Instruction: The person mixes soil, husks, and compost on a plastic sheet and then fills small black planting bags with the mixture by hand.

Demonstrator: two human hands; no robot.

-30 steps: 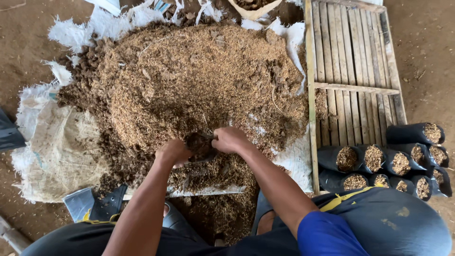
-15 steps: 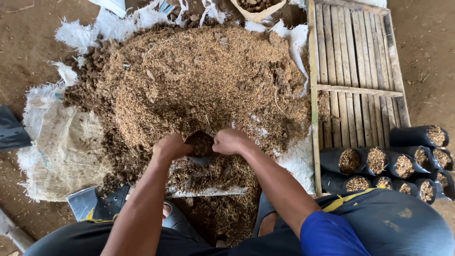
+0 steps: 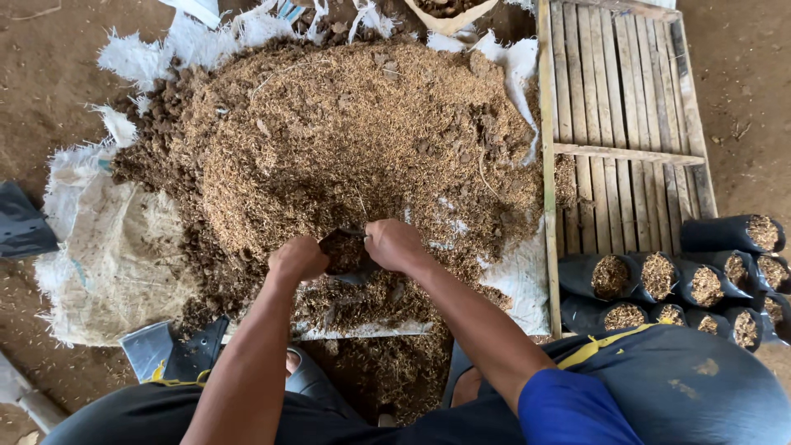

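- Left hand [image 3: 298, 258] and right hand [image 3: 395, 244] both clamped on the rim of a small black bag [image 3: 344, 251], held open between them.
- Bag sits at the near edge of the husk pile [image 3: 346, 140].
- Pile lies on white sacks [image 3: 115, 239].
- Filled bags [image 3: 659, 276] and a wooden pallet [image 3: 618, 99] stand to the right.

Blue short sleeve [image 3: 568, 408], dark trousers [image 3: 692, 387] — yellow stripe [image 3: 606, 344]

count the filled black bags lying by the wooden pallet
About 10 filled black bags in a cluster at lower right beside the wooden pallet: one on top at the far right, four in the row below, five lower. More may be hidden behind the person's knee.
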